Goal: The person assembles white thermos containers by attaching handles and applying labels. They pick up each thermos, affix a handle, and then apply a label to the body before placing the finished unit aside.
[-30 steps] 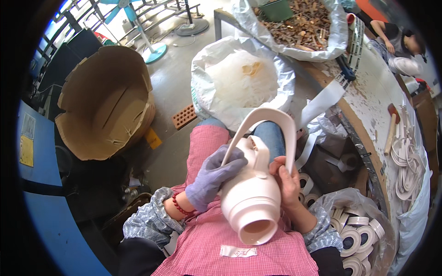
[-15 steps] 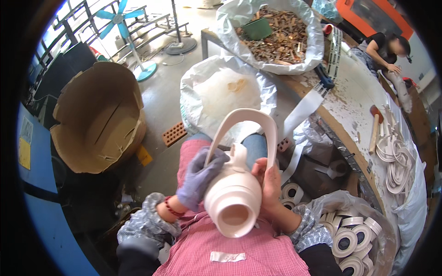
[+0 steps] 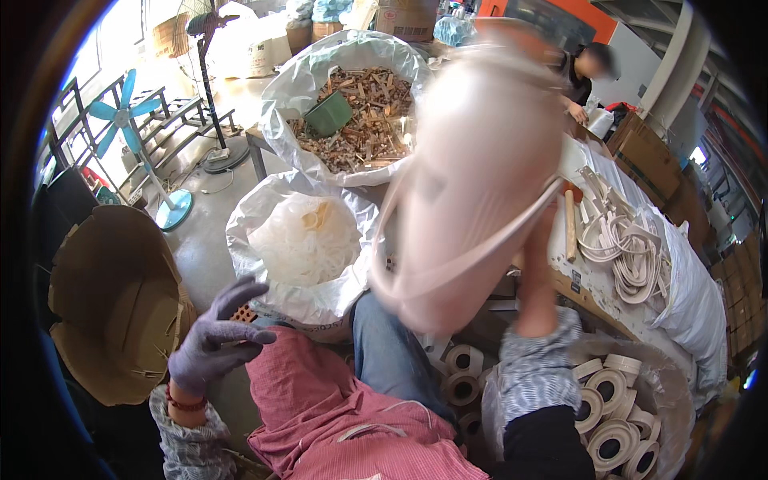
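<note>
A pale pink plastic flask shell (image 3: 484, 172) with a long loop handle is raised in front of me, smeared by motion and tilted. My right hand (image 3: 542, 252) grips it from its right side; the fingers are mostly hidden behind the shell. Over my left knee, my gloved left hand (image 3: 220, 344) is open with fingers apart, holding nothing. Below my right forearm, a clear plastic bag (image 3: 676, 384) contains several pale ring-shaped parts (image 3: 612, 444). Looped pale plastic strips (image 3: 628, 260) lie on the worktable at the right.
A white sack of translucent scraps (image 3: 308, 248) stands before my knees, with a sack of brown chips (image 3: 364, 112) behind it. An open cardboard box (image 3: 120, 304) is at left, near a blue fan (image 3: 124, 118). The worktable (image 3: 596, 308) runs along the right; another person (image 3: 580, 80) sits beyond.
The flask shell has gone from my lap up and to the right in my right hand. My left hand has let go and moved left. The view has turned rightward.
</note>
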Available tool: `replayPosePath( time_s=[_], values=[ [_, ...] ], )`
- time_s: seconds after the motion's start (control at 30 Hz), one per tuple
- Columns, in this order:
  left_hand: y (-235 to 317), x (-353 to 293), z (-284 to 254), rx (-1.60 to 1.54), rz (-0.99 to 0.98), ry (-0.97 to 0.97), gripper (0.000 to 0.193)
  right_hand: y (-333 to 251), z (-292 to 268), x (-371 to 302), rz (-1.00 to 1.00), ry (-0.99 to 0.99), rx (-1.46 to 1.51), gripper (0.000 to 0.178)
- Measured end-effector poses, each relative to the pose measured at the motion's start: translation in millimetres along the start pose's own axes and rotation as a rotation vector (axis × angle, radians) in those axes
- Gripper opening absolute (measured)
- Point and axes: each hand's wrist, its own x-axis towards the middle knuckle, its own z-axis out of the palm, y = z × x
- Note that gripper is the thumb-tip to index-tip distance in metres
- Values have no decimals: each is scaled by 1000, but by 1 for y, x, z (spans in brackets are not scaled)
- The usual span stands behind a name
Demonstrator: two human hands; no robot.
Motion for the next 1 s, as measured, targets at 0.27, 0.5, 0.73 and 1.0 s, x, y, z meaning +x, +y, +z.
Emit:
replayPosePath(
  time_s=[0.27, 0.5, 0.73, 1.0],
  values=[
    [-72, -20, 33, 337, -213, -28, 31, 47, -65, 82, -261, 678, -352, 65],
    [-77, 168, 119, 704, 375, -212, 52, 144, 2, 135, -250, 518, -945, 65],
    [-142, 295, 182, 938, 411, -284, 55, 112, 141, 91, -32, -369, -927, 55],
    [-109, 273, 199, 1082, 391, -306, 37, 179, 97, 96, -130, -296, -631, 45]
  ],
)
